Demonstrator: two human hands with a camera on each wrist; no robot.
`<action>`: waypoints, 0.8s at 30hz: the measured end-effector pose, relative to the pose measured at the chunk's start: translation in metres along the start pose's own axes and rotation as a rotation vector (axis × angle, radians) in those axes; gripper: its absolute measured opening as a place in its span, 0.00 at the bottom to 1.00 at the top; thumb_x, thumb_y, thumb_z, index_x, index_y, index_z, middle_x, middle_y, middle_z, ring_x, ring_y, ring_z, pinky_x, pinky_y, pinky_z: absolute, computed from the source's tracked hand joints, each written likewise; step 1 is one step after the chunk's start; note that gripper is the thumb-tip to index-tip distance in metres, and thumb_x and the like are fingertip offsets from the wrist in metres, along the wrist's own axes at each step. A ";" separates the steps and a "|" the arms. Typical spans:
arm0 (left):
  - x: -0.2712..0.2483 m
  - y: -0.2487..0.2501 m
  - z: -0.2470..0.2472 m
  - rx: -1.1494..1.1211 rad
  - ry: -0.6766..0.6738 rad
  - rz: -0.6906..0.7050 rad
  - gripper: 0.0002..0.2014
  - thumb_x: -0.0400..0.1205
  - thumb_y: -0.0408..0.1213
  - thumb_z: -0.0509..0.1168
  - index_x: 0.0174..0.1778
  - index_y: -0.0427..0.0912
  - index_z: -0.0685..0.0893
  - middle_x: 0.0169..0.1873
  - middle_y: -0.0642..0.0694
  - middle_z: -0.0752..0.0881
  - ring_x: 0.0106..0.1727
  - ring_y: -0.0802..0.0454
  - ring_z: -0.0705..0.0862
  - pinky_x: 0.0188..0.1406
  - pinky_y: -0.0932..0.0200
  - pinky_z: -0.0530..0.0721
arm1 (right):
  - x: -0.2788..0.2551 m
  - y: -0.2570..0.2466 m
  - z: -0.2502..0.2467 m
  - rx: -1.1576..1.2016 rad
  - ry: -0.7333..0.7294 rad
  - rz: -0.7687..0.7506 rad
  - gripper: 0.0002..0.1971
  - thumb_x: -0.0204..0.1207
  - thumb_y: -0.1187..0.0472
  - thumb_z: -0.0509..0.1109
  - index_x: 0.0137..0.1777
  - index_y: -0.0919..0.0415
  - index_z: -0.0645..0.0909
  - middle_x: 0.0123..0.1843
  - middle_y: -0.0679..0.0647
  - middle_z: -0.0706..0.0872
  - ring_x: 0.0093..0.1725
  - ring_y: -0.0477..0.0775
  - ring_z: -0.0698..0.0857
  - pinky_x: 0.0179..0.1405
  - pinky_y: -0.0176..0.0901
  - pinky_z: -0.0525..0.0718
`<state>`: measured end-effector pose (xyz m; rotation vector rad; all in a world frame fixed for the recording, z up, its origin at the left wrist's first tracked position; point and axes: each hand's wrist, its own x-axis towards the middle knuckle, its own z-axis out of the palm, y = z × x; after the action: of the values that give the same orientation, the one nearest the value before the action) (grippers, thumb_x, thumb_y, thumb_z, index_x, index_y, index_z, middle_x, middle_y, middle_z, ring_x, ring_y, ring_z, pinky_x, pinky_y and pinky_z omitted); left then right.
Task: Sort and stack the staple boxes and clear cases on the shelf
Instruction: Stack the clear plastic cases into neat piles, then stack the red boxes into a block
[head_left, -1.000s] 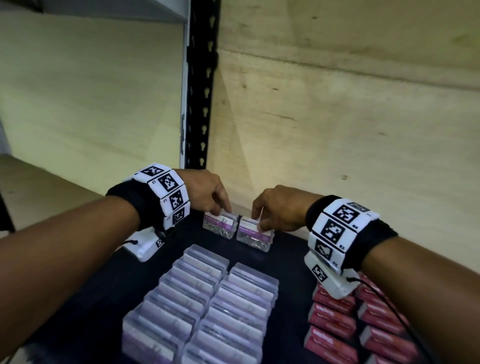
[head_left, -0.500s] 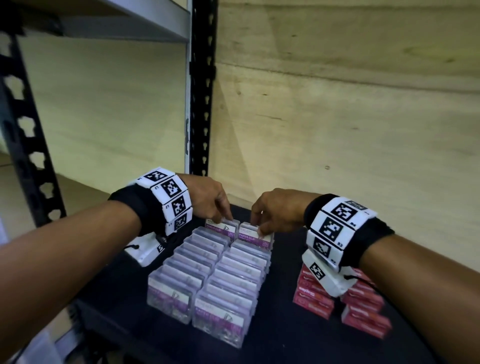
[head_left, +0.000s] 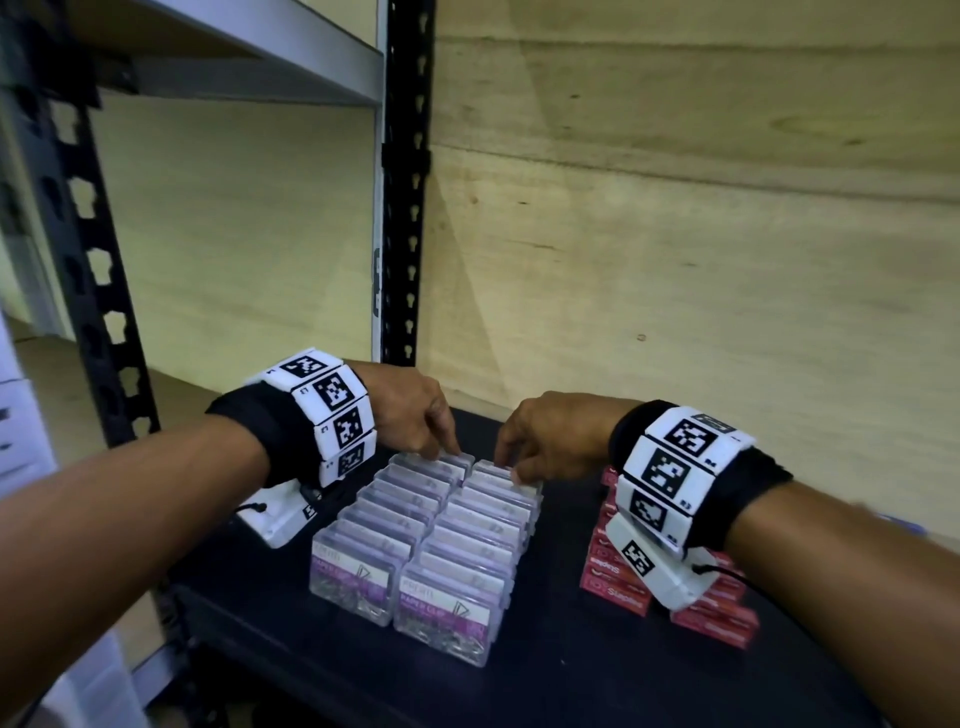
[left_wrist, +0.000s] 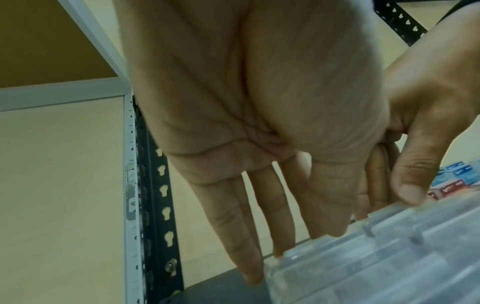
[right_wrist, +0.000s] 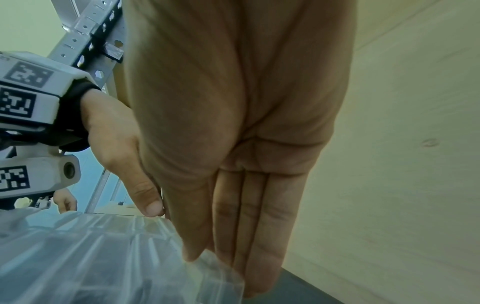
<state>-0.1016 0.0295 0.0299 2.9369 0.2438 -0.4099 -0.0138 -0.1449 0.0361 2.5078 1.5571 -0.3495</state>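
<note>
Black metal post (head_left: 91, 291) at far left. Left hand (head_left: 410, 415), fingers straight and relaxed, tips behind the far end of the left row of clear cases (head_left: 426, 525), thumb on top, no grasp. Cases sit in two tight rows on the black shelf (head_left: 545, 675), purple labels facing front. Right hand (head_left: 550, 436), fingers straight too, against the right row's back case. Red staple boxes (head_left: 615, 584) stacked just right, partly behind the wrist band.
</note>
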 end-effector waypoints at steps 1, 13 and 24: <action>-0.001 0.001 0.000 -0.001 0.000 0.000 0.14 0.82 0.45 0.68 0.62 0.63 0.87 0.60 0.64 0.86 0.61 0.62 0.81 0.71 0.56 0.77 | -0.001 0.000 0.000 0.003 -0.001 0.002 0.16 0.83 0.55 0.70 0.69 0.50 0.82 0.63 0.46 0.88 0.60 0.49 0.85 0.63 0.45 0.81; 0.001 0.001 0.001 -0.006 -0.002 0.014 0.14 0.82 0.44 0.68 0.62 0.60 0.87 0.59 0.64 0.87 0.61 0.63 0.83 0.70 0.58 0.77 | 0.000 0.003 0.003 0.025 0.017 -0.005 0.16 0.82 0.55 0.71 0.69 0.50 0.82 0.63 0.47 0.87 0.60 0.49 0.85 0.63 0.45 0.82; -0.018 0.038 -0.003 0.004 0.177 0.020 0.17 0.81 0.57 0.65 0.64 0.58 0.83 0.59 0.59 0.85 0.60 0.58 0.83 0.66 0.52 0.81 | -0.040 0.026 0.005 0.117 0.092 -0.011 0.17 0.83 0.52 0.70 0.70 0.49 0.82 0.66 0.45 0.86 0.64 0.47 0.83 0.64 0.42 0.78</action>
<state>-0.1107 -0.0096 0.0427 2.9790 0.2355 -0.1475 -0.0083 -0.1919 0.0435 2.6397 1.6291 -0.3411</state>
